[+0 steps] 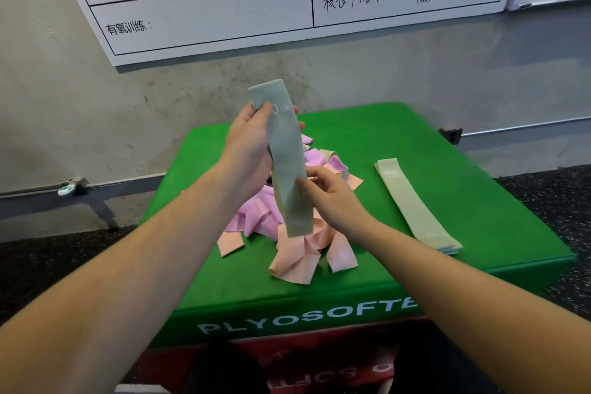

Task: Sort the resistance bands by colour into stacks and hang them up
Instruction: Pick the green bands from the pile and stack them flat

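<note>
Left hand [248, 144] grips the upper part of a green resistance band [287, 163], thumb across its face; right hand [329, 198] pinches its lower edge. Band held upright, flat, above the mixed pile of pink and lilac bands [287, 233] on the green plyo box [447, 189]. Step judged: sorting, green. Next: lay it squarely on the green stack [415, 205] to the right. Band pale sage, "LB" print partly covered.

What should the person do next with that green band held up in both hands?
Probably lay the green band on the green stack at the right of the box: both hands hold it clear of the pink pile, and it matches that stack's colour.
</note>
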A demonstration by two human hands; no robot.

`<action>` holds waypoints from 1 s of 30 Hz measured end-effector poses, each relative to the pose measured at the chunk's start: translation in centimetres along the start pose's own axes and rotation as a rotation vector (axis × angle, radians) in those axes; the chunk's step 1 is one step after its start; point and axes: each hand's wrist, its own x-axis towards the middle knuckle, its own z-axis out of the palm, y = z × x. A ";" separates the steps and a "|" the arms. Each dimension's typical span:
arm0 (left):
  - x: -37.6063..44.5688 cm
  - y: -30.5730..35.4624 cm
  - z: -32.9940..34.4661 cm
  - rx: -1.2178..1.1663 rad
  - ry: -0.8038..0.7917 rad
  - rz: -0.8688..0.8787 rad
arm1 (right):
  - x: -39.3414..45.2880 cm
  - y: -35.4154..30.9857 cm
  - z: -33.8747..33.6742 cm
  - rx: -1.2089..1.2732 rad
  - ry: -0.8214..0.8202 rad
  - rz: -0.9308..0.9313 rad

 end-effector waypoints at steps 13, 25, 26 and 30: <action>3.9 -6.1 2.1 -0.170 0.137 -0.242 | -3.6 0.7 -6.9 0.014 -0.021 0.285; 6.9 -13.8 6.3 -0.035 0.143 -0.348 | -6.3 4.2 -14.0 -0.154 0.014 0.285; 7.1 -14.4 6.8 -0.035 0.135 -0.359 | -6.4 4.5 -14.5 -0.198 0.044 0.284; 7.6 -15.7 9.5 -0.029 0.104 -0.336 | -7.0 5.6 -16.3 -0.208 0.143 0.403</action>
